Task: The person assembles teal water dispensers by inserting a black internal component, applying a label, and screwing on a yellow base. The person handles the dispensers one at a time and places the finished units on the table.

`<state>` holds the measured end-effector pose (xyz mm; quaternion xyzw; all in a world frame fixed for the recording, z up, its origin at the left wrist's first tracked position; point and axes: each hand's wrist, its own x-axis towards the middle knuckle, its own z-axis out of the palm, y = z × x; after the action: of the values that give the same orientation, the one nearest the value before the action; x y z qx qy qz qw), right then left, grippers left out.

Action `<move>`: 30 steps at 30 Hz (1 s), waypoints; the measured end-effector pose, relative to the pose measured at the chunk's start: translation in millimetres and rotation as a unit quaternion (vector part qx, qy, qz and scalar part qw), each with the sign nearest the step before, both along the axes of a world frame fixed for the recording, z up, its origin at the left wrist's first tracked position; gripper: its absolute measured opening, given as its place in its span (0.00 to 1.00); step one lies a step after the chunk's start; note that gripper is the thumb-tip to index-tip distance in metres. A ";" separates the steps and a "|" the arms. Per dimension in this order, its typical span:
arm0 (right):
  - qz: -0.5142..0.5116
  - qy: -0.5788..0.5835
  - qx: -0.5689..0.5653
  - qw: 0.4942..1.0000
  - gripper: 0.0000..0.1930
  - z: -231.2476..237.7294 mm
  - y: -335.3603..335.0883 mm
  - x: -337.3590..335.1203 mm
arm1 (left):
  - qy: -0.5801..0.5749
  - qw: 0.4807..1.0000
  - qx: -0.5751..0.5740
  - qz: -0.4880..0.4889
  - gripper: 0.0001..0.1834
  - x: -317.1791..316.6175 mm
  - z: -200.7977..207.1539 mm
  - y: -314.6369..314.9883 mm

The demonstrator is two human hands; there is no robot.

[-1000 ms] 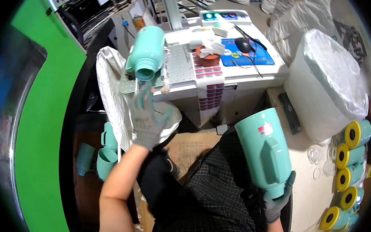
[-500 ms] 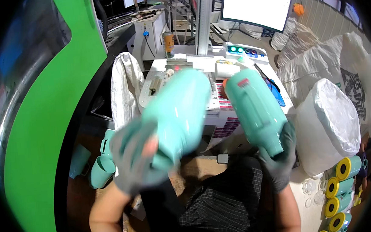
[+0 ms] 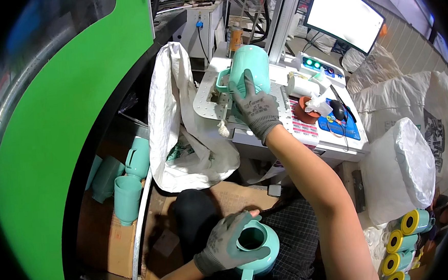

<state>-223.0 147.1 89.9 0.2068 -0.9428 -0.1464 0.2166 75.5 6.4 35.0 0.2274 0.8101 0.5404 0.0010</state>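
Note:
Low over my lap, my left hand (image 3: 229, 245) grips a mint-green jug body (image 3: 262, 268) around its neck. The jug's dark round mouth faces up, and its handle points toward me. My right arm stretches forward across the work table. There, my right hand (image 3: 257, 107) grasps a second mint-green jug body (image 3: 251, 65), fingers spread along its lower side. That jug's handle points left over a perforated metal plate (image 3: 209, 107); its near end is hidden by my hand. I wear grey gloves on both hands.
An open white sack (image 3: 175, 138) stands left of the table, and more mint-green jugs (image 3: 128, 197) lie in a low bin. Right of the plate are a brown tape roll (image 3: 304, 112), a mouse (image 3: 338, 109) and a monitor (image 3: 344, 14). Yellow-ended jugs (image 3: 414, 221) line the lower right.
My left hand has lowered its jug from in front of the table to my lap, mouth up. My right hand has carried its jug forward and left to the metal plate. The view has turned.

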 end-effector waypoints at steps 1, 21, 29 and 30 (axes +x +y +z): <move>0.005 -0.001 0.003 1.000 0.37 -1.7 1.3 -3.0 | 0.013 1.000 0.004 -0.009 0.49 -3.4 -1.1 -1.0; -0.137 0.041 -0.420 0.896 0.25 -124.1 254.0 392.0 | -0.018 0.998 0.023 -0.056 0.47 -14.1 -24.8 17.0; -0.591 0.251 -0.429 0.636 0.16 -140.5 371.3 653.8 | -0.063 0.991 -0.061 -0.102 0.35 -35.7 -22.1 51.1; -0.617 0.291 -0.367 0.633 0.14 -141.6 377.9 683.9 | -0.074 0.988 -0.060 -0.122 0.35 -35.2 -11.4 60.5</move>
<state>460.8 525.0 -51.8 -0.5730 -0.7147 0.0593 0.3966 40.4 67.0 23.6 0.2833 0.8052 0.5018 0.1402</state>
